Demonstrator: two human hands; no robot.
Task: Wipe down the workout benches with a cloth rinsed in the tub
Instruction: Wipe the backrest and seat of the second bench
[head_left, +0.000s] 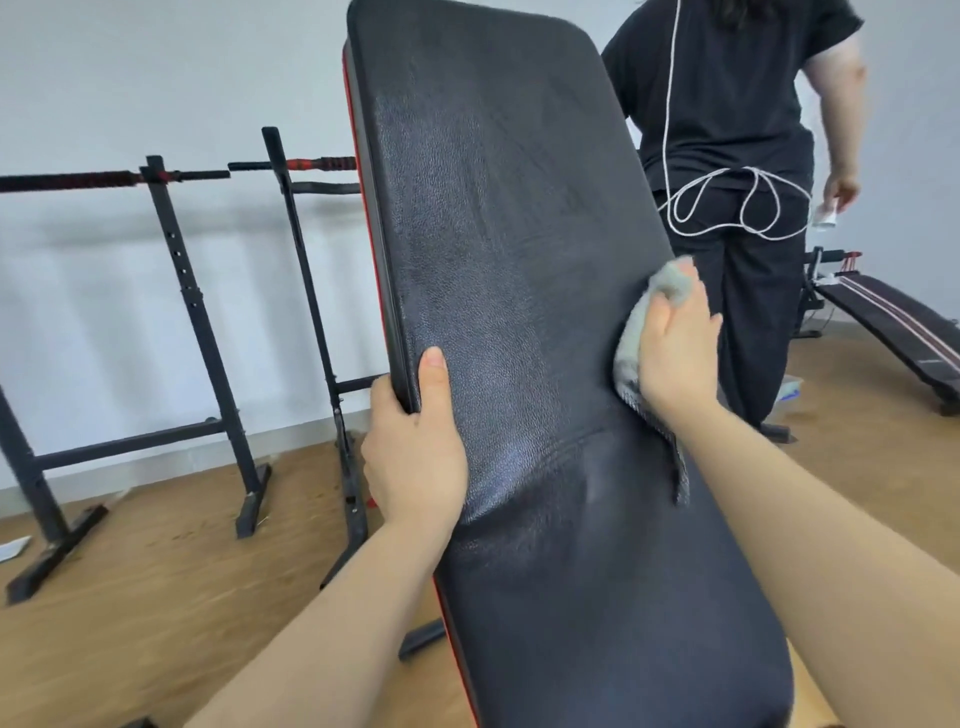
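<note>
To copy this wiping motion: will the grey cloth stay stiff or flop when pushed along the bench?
Probably floppy: the cloth bunches under the right hand, and one corner hangs limp down the bench pad. Likely light, being thin. It may drag on the grained pad.

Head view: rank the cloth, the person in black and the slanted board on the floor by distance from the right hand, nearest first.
1. Cloth: in the right hand, against the bench pad's right edge.
2. Person in black: standing just behind the bench pad, right side.
3. Slanted board: on the floor, far right.
</note>
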